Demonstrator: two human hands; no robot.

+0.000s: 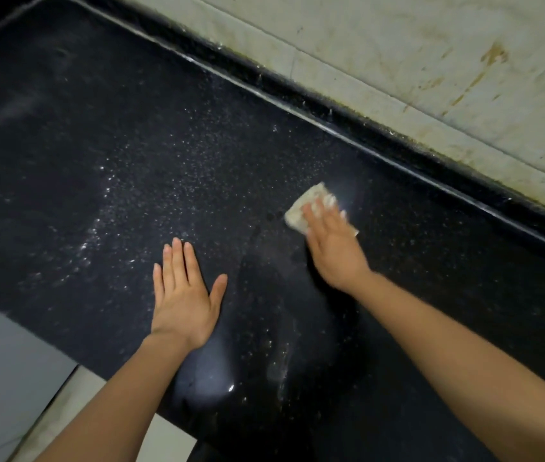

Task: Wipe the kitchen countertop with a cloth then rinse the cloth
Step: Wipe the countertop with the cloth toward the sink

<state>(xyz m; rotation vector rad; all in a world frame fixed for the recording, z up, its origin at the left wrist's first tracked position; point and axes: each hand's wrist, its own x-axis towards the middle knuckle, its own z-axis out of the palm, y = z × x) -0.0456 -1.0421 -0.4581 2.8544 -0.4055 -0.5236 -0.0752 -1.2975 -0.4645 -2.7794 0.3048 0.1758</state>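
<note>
The right hand [331,241] presses a small, pale, folded cloth [302,213] flat against the black speckled stone countertop [131,145], fingers stretched out over it rather than curled around it. The cloth lies toward the back edge of the countertop, near the raised dark lip [331,123] below the stained pale wall tiles [431,61]. The left hand [183,295] rests palm down nearer the front edge, fingers straight and slightly spread, grasping nothing.

White specks and wet streaks [98,235] cover the left part of the surface, so much wiping seems to remain. With only flat fingers pinning it, the cloth could slide out or bunch up on a fast stroke. The wet stone may also let the bracing left palm slip. Pushing grime toward the back lip could lodge it in that seam instead of lifting it away.
</note>
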